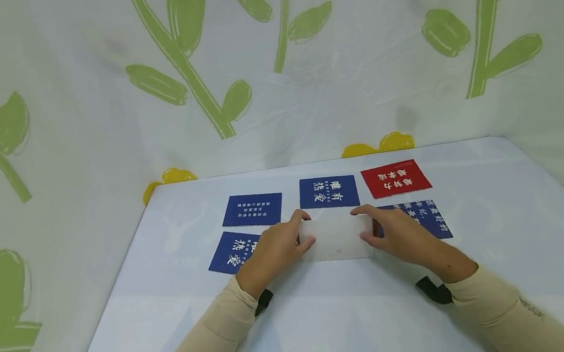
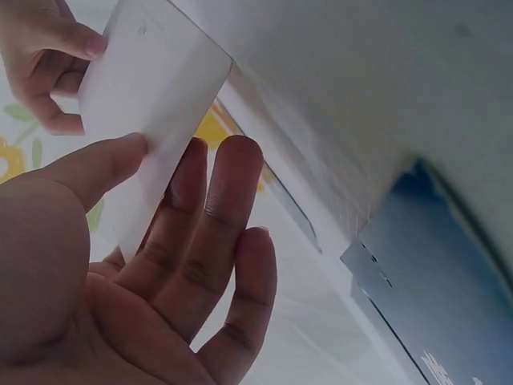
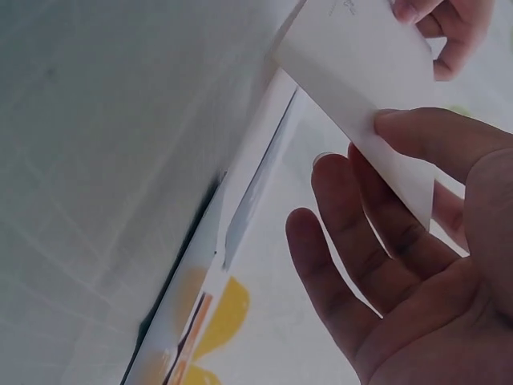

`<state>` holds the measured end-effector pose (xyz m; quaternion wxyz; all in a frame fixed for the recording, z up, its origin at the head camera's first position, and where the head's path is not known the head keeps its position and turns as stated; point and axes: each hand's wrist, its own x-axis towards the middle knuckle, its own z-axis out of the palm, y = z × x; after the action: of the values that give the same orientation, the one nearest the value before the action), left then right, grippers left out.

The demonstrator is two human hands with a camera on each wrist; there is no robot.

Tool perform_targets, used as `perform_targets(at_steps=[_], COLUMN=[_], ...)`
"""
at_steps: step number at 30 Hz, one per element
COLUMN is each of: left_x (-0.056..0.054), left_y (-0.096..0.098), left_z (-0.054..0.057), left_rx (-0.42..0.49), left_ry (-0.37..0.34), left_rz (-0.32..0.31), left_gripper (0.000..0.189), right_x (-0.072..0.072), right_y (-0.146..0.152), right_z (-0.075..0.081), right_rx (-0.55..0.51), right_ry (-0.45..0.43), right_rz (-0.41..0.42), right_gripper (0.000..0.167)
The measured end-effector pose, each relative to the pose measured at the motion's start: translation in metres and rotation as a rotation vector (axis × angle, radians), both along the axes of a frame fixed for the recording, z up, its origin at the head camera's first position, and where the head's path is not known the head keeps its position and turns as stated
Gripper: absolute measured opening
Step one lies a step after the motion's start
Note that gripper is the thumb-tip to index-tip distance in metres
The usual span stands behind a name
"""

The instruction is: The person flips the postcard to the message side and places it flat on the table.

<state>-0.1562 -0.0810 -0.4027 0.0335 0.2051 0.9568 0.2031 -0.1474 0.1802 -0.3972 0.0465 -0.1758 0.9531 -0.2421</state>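
Observation:
A white card (image 1: pixel 337 241) stands up on edge at the middle of the table, its plain face with a tiny printed mark toward me. My left hand (image 1: pixel 277 242) pinches its left end, thumb on the near face and fingers behind. At the opposite end my right hand (image 1: pixel 400 230) pinches it the same way. In the left wrist view the left thumb presses the card (image 2: pixel 152 88), the other fingers loosely bent. The right wrist view has the right thumb on the card (image 3: pixel 353 72). What lies on its far face is hidden.
Blue cards with white writing lie around: one (image 1: pixel 252 210) back left, one (image 1: pixel 329 192) behind the white card, one (image 1: pixel 230 253) partly under the left hand, one (image 1: pixel 432 219) partly behind the right. A red card (image 1: pixel 396 179) lies back right. A leaf-patterned curtain (image 1: pixel 306 108) borders the white table (image 1: pixel 342 315).

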Motion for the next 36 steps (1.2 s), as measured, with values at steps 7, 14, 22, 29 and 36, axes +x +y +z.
perform_targets(at_steps=[7,14,22,29,36], left_x=[0.002,0.002,0.002,0.002,0.003], left_y=[0.000,0.000,-0.001,-0.001,-0.001], left_z=[0.001,0.000,-0.005,-0.011,-0.012], left_rx=[-0.028,-0.022,-0.064,-0.158,-0.202], left_ry=[-0.025,-0.033,-0.059,-0.028,0.085], left_rz=[0.007,0.000,0.016,-0.003,-0.058], left_gripper=[0.057,0.060,0.065,0.076,0.070], right_x=[-0.001,-0.002,-0.003,-0.003,-0.004], right_y=[-0.001,0.000,-0.001,-0.001,-0.001], right_z=[-0.005,-0.007,-0.014,-0.020,-0.023], right_rx=[0.010,0.029,0.073,0.137,0.173], right_ry=[-0.033,-0.056,-0.055,-0.074,-0.047], right_rz=[0.016,0.033,0.058,0.069,0.088], right_gripper=[0.068,0.073,0.077,0.079,0.075])
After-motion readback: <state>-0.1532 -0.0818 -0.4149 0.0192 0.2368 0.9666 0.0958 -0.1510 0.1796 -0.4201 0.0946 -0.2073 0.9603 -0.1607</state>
